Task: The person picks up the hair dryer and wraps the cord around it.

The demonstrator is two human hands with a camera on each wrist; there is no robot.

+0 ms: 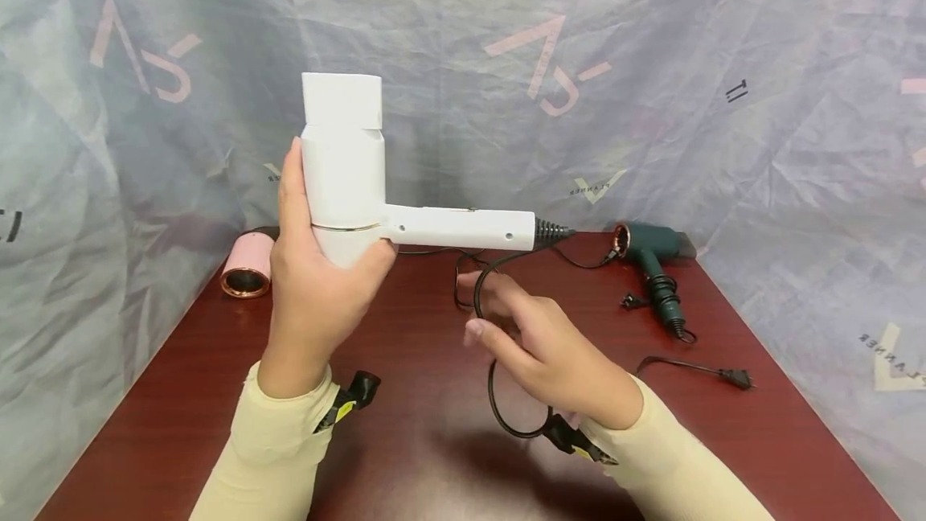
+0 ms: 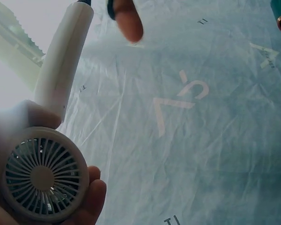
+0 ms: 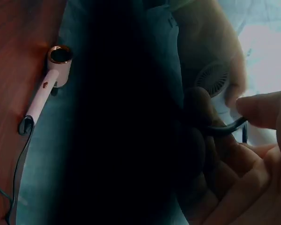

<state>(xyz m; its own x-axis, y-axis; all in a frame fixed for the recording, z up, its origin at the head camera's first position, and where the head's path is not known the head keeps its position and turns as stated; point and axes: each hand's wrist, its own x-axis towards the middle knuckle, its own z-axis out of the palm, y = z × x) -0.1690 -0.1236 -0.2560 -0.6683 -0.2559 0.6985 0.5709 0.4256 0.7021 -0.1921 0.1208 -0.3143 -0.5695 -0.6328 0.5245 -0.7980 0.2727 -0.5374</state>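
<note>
My left hand (image 1: 311,308) grips a white hair dryer (image 1: 343,175) round its barrel, lifted above the table. Its flat nozzle (image 1: 342,101) points up and its handle (image 1: 463,228) stretches to the right. In the left wrist view, the round slotted air intake (image 2: 42,178) faces the camera. A black power cord (image 1: 493,264) leaves the handle's end and loops down by my right hand (image 1: 557,352). That hand holds the cord loosely between thumb and curled fingers, as the right wrist view shows. Dark shadow hides part of these fingers there.
On the dark red table (image 1: 412,424), a pink hair dryer (image 1: 247,264) lies at the back left. A dark green hair dryer (image 1: 654,264) lies at the back right, its cord wound round the handle. A black plug (image 1: 736,378) rests nearer on the right. Grey printed cloth (image 1: 448,38) hangs behind.
</note>
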